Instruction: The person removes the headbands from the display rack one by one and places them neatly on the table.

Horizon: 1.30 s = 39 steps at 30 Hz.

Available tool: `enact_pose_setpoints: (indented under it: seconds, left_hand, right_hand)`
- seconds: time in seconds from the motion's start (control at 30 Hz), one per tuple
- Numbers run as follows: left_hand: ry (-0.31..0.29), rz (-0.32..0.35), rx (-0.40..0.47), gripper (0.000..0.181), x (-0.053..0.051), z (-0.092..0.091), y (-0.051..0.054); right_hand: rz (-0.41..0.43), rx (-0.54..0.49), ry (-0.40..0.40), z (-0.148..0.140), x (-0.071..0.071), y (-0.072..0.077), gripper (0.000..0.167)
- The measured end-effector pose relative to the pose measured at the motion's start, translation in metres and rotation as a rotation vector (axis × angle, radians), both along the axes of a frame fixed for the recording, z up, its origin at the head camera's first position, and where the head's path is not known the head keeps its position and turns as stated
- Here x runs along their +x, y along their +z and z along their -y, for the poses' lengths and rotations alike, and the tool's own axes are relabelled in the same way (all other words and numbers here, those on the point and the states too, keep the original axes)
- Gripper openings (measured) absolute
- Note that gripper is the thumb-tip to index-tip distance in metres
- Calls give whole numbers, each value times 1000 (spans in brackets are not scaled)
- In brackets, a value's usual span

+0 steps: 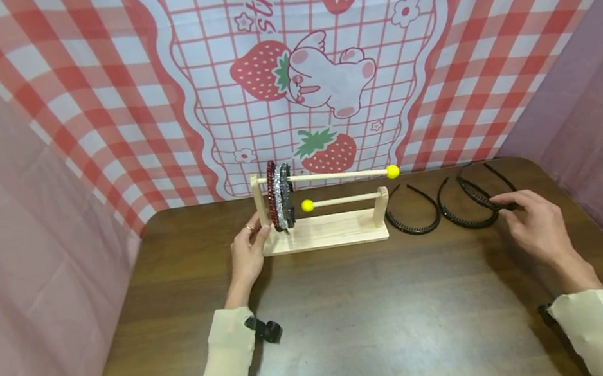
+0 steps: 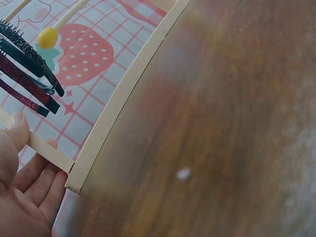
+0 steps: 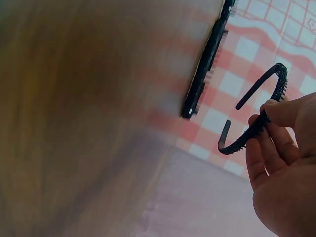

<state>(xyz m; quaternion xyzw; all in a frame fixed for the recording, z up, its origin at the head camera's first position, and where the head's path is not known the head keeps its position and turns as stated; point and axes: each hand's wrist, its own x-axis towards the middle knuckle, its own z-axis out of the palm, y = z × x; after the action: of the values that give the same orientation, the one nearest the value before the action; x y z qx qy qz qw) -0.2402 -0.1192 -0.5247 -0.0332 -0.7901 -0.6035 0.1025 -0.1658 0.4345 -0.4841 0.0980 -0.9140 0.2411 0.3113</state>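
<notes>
My left hand (image 1: 247,258) grips the left post of a pale wooden headband stand (image 1: 337,228); in the left wrist view the thumb (image 2: 19,129) lies on one side of the post, fingers on the other. Several headbands hang at the left of its upper rod: a red glittery one (image 1: 273,195), a silver one (image 1: 280,199) and darker ones behind. At the right, my right hand (image 1: 538,224) pinches a black toothed headband (image 3: 281,79) between thumb and fingers, raised off the table.
Two black headbands (image 1: 417,232) (image 1: 471,225) lie on the brown table (image 1: 345,324) right of the stand. Yellow balls (image 1: 393,171) cap the rods' free ends. A strawberry-print cloth (image 1: 283,145) hangs behind, with pink curtains (image 1: 25,255) at the sides.
</notes>
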Motion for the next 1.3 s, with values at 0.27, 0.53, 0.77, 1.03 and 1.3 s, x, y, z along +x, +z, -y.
enact_pose_setpoints:
  seconds: [0.27,0.53,0.77,1.03,1.3]
  left_hand:
    - [-5,0,0,46,0,1,0]
    - [-2,4,-2,46,1,3,0]
    - [-6,-20,-19,46,-1,2,-1]
    - [-5,-14,-26,47,0,3,-1]
    - [-9,-29,-14,47,0,3,-1]
  right_hand:
    - [47,1,-68,-28,7,-3,32]
    - [81,11,-82,-48,10,-7,31]
    - [145,66,-66,-68,11,-6,29]
    - [205,111,-24,-83,9,-4,29]
    - [248,140,-7,-105,2,-6,29]
